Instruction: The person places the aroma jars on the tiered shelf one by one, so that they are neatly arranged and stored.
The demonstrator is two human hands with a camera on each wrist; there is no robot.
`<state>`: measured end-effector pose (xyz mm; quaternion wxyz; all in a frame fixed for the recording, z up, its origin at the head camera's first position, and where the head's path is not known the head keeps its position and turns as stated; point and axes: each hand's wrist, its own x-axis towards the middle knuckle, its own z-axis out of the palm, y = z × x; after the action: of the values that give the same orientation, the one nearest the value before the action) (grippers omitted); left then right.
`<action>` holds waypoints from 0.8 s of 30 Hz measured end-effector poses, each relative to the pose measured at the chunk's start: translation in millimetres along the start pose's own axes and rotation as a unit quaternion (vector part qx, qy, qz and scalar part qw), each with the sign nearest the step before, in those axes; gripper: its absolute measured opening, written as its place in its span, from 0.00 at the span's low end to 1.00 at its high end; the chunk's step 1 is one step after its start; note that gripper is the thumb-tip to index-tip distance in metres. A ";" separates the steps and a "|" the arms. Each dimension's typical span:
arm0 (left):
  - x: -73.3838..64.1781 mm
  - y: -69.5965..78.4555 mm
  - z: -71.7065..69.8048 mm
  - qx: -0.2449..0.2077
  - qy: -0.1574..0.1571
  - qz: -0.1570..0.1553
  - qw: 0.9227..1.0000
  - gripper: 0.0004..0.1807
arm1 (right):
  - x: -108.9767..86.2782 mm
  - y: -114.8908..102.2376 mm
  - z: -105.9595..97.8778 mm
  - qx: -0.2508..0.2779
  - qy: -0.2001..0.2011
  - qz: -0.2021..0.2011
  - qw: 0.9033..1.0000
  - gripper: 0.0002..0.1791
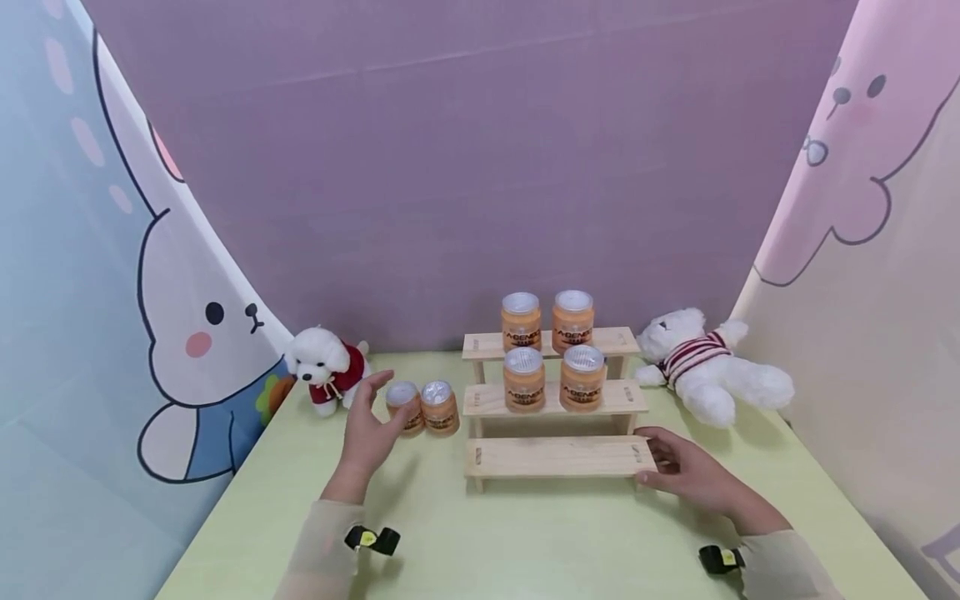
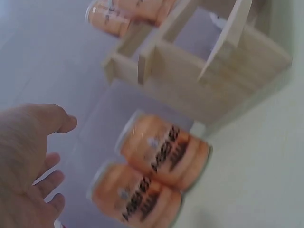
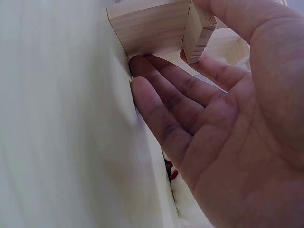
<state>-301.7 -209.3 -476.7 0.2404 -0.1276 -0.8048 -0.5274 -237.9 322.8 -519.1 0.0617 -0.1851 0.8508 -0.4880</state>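
My left hand (image 1: 371, 429), fingers spread apart, hovers beside two orange jars (image 1: 439, 408) with silvery lids and dark lettering. The left wrist view shows the same pair of jars (image 2: 164, 147) side by side on the table, with a gap between them and my left hand (image 2: 33, 161). At the right end of the three-step wooden stand (image 1: 555, 457), my right hand (image 1: 693, 471) grips the lowest board between thumb and index finger. In the right wrist view the board's end (image 3: 199, 33) lies between those two; the other fingers (image 3: 159, 109) reach underneath, near the tabletop.
Two orange jars (image 1: 573, 321) stand on the top step and two more jars (image 1: 523, 379) on the middle one. A white plush dog (image 1: 322, 367) in red sits at the left. A white plush toy (image 1: 705, 367) in stripes lies right of the stand. A purple backdrop (image 1: 480, 167) rises behind.
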 end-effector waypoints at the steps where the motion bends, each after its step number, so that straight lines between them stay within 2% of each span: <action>1: -0.4 -4.3 -2.5 0.004 0.006 -0.004 1.000 0.35 | 0.2 0.0 0.3 -0.001 -0.001 0.000 1.000 0.39; 4: -0.7 -15.9 -7.7 0.008 0.016 -0.012 1.000 0.38 | 0.5 0.1 0.5 -0.002 -0.001 -0.002 1.000 0.39; 8: -1.3 -25.8 -9.4 0.002 0.009 -0.029 1.000 0.42 | 0.4 0.1 -0.4 0.005 -0.004 0.000 1.000 0.39; 16: -7.6 -40.7 -5.3 -0.009 -0.036 -0.085 0.996 0.47 | -2.8 1.5 -0.8 0.009 -0.003 -0.008 1.000 0.39; 24: -10.2 -53.5 1.6 -0.036 -0.055 -0.129 0.989 0.47 | -0.9 0.0 -0.8 -0.004 -0.001 0.001 1.000 0.39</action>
<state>-317.9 -229.4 -524.7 0.1211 -0.0594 -0.8072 -0.5747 -237.3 323.7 -518.8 0.0624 -0.1846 0.8530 -0.4842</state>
